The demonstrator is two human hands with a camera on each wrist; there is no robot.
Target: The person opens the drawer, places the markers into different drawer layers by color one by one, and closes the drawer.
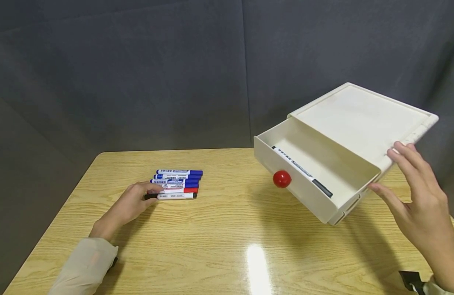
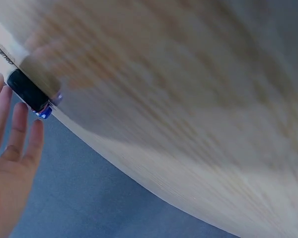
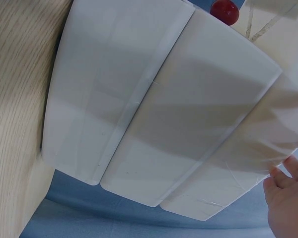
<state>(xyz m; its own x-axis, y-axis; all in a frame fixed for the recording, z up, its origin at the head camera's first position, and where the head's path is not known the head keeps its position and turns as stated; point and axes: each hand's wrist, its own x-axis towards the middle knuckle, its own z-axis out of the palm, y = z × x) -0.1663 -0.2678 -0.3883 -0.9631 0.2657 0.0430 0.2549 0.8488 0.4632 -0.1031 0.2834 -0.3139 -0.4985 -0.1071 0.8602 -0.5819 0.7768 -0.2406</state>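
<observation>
My left hand pinches the dark end of a black whiteboard marker, the nearest of a row of markers. Its black cap lies by the fingertips in the left wrist view. Just behind it is a red marker, then several blue markers. On the right stands a cream drawer box with its top drawer pulled out. Another black marker lies inside along the drawer's front. My right hand rests its fingers and thumb on the box's near right edge.
A round red knob sticks out from the drawer front. Wood-grain table lies between the marker row and the box. Dark grey cloth hangs behind the table's far edge.
</observation>
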